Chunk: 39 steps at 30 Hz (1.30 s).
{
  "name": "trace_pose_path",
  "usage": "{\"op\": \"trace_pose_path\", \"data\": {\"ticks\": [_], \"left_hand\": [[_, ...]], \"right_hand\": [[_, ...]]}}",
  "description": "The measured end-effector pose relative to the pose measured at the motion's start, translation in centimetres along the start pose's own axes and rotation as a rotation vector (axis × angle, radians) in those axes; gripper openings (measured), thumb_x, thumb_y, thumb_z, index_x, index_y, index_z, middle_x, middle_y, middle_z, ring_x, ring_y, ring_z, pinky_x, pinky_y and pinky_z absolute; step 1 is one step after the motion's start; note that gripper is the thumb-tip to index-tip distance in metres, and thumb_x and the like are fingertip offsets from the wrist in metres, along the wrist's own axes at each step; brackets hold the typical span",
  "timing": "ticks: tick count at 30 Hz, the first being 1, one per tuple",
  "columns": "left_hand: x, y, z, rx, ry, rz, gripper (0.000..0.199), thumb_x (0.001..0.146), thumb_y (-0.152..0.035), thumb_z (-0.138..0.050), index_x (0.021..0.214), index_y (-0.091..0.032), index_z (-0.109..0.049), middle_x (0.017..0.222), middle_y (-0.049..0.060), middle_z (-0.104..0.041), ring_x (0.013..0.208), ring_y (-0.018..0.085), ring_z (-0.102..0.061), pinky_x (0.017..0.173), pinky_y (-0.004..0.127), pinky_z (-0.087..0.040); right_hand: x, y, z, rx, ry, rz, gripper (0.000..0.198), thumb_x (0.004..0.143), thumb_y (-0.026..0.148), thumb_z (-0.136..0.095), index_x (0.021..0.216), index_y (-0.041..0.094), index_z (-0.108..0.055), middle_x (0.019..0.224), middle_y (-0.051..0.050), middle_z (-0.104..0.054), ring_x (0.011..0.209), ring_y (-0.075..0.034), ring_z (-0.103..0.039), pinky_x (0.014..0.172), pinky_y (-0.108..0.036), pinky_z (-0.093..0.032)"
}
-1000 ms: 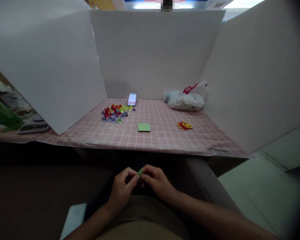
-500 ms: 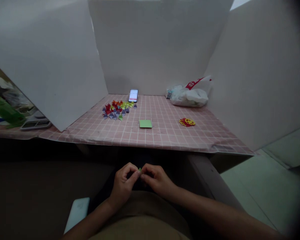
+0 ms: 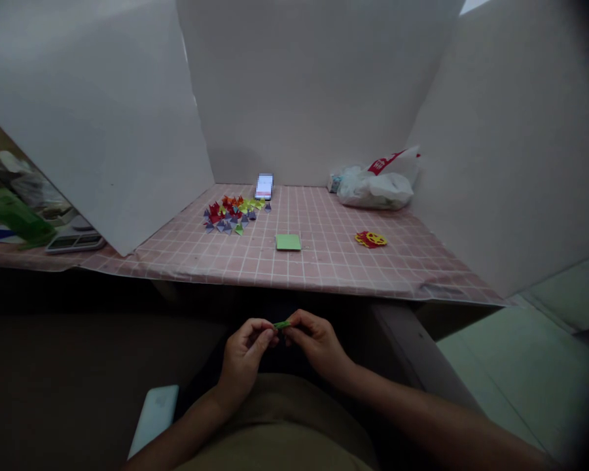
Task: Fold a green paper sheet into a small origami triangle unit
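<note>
A small folded piece of green paper point(image 3: 281, 324) is pinched between my two hands, in front of my lap and below the table's edge. My left hand point(image 3: 245, 353) grips its left end with thumb and forefinger. On the other end, my right hand point(image 3: 319, 343) is closed in a similar pinch. Fingers cover much of the paper, so its full shape is hidden. Straight ahead on the table lies a stack of square green paper point(image 3: 288, 243). Left of it spreads a group of small folded paper pieces point(image 3: 230, 214) in red, orange, yellow, purple and green.
A lit phone point(image 3: 264, 186) leans at the back of the checked tablecloth point(image 3: 324, 268). White plastic bags point(image 3: 377, 186) sit back right, with red and yellow cutouts point(image 3: 371, 239) nearer. White panels point(image 3: 314, 91) enclose the table. A pale device point(image 3: 154, 418) lies at lower left.
My right hand has shifted slightly up and to the right. More of the green paper now shows between my fingers, looking longer and flatter. The view has moved a little.
</note>
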<state>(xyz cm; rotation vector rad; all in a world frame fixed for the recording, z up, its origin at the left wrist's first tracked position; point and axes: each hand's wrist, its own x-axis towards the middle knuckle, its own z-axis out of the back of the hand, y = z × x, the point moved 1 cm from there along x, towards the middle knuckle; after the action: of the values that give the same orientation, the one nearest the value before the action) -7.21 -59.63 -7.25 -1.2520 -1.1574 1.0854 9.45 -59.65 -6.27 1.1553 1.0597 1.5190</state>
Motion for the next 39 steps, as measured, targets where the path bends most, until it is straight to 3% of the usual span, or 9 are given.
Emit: {"op": "trace_pose_path", "data": {"ticks": [5, 9, 22, 31, 39], "left_hand": [[0.1, -0.1, 0.0, 0.025, 0.037, -0.039, 0.017, 0.084, -0.032, -0.062, 0.084, -0.016, -0.068, 0.075, 0.002, -0.068, 0.071, 0.016, -0.065, 0.068, 0.026, -0.05], [0.2, -0.2, 0.0, -0.019, 0.039, 0.023, 0.017, 0.081, -0.032, -0.065, 0.084, -0.016, -0.068, 0.074, 0.002, -0.069, 0.07, 0.016, -0.065, 0.069, 0.027, -0.051], [0.1, -0.2, 0.0, -0.12, 0.046, 0.143, 0.022, 0.073, -0.035, -0.071, 0.083, -0.015, -0.068, 0.078, 0.003, -0.07, 0.073, 0.018, -0.065, 0.075, 0.032, -0.052], [-0.1, 0.5, -0.1, -0.311, 0.119, 0.279, 0.021, 0.071, -0.029, -0.075, 0.084, -0.015, -0.066, 0.085, 0.002, -0.066, 0.079, 0.016, -0.062, 0.079, 0.03, -0.049], [0.0, 0.5, -0.1, -0.371, 0.15, 0.277, 0.015, 0.071, -0.024, -0.075, 0.078, -0.015, -0.066, 0.08, 0.001, -0.064, 0.076, 0.014, -0.059, 0.078, 0.028, -0.046]], "right_hand": [[0.0, 0.0, 0.0, -0.131, -0.001, 0.123, 0.013, 0.085, 0.016, -0.057, 0.073, 0.018, -0.062, 0.071, 0.0, -0.06, 0.067, -0.013, -0.056, 0.063, -0.025, -0.043], [-0.1, 0.0, 0.0, -0.21, 0.025, 0.225, 0.013, 0.088, 0.017, -0.056, 0.076, 0.018, -0.063, 0.074, -0.002, -0.061, 0.068, -0.014, -0.057, 0.063, -0.025, -0.043], [0.0, -0.1, 0.2, -0.268, 0.059, 0.325, 0.015, 0.091, 0.014, -0.051, 0.085, 0.019, -0.065, 0.08, -0.004, -0.063, 0.074, -0.015, -0.06, 0.067, -0.027, -0.047], [-0.2, -0.8, 0.0, -0.455, 0.103, 0.396, 0.022, 0.094, 0.014, -0.042, 0.092, 0.019, -0.064, 0.087, -0.007, -0.061, 0.075, -0.015, -0.057, 0.067, -0.026, -0.047], [-0.2, -1.2, 0.0, -0.469, 0.107, 0.41, 0.023, 0.094, 0.014, -0.042, 0.094, 0.02, -0.063, 0.088, -0.007, -0.061, 0.076, -0.015, -0.057, 0.067, -0.027, -0.046]]}}
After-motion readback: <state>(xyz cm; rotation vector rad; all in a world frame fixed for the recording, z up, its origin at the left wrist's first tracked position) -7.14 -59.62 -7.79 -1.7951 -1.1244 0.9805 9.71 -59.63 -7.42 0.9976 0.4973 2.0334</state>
